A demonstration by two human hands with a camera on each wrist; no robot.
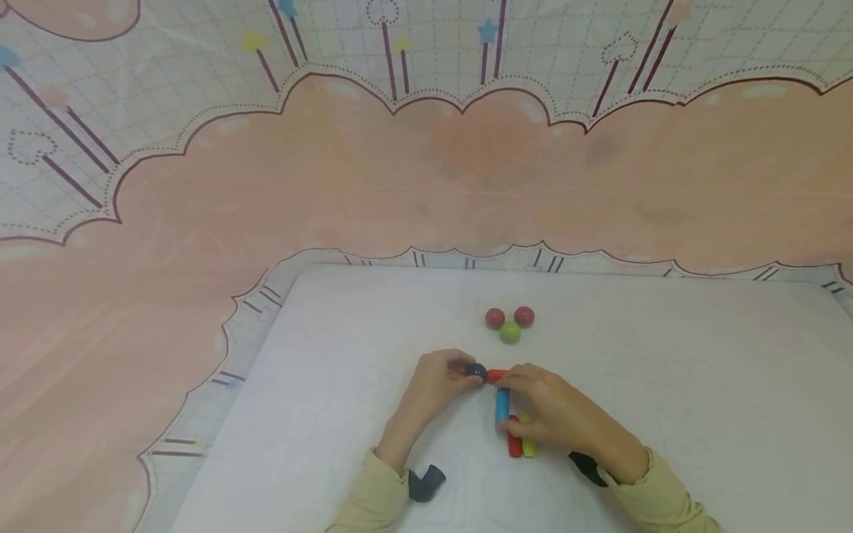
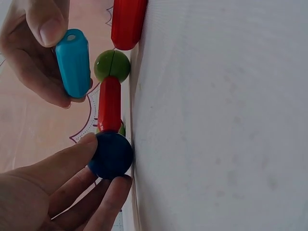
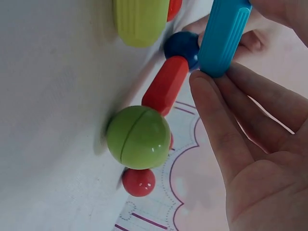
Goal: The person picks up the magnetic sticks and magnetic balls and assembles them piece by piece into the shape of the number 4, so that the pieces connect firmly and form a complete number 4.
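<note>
My left hand (image 1: 433,385) pinches a dark blue ball (image 2: 110,156) between thumb and fingers. One end of a short red rod (image 2: 109,103) touches that ball. At the rod's other end sits a green ball (image 3: 138,137) with a seam line, which the right hand hides in the head view. My right hand (image 1: 556,411) holds a light blue rod (image 3: 225,38) by its two ends, between thumb and fingertips. This rod is raised off the white surface, apart from the green ball. Below the right hand lie another red rod (image 1: 514,444) and a yellow-green rod (image 1: 529,446), side by side.
Behind the hands, two red balls (image 1: 494,318) (image 1: 524,316) and a green ball (image 1: 509,332) sit grouped on the white tabletop (image 1: 346,326). A dark curved piece (image 1: 426,485) shows at the left wrist. Patterned cloth (image 1: 400,185) surrounds the table.
</note>
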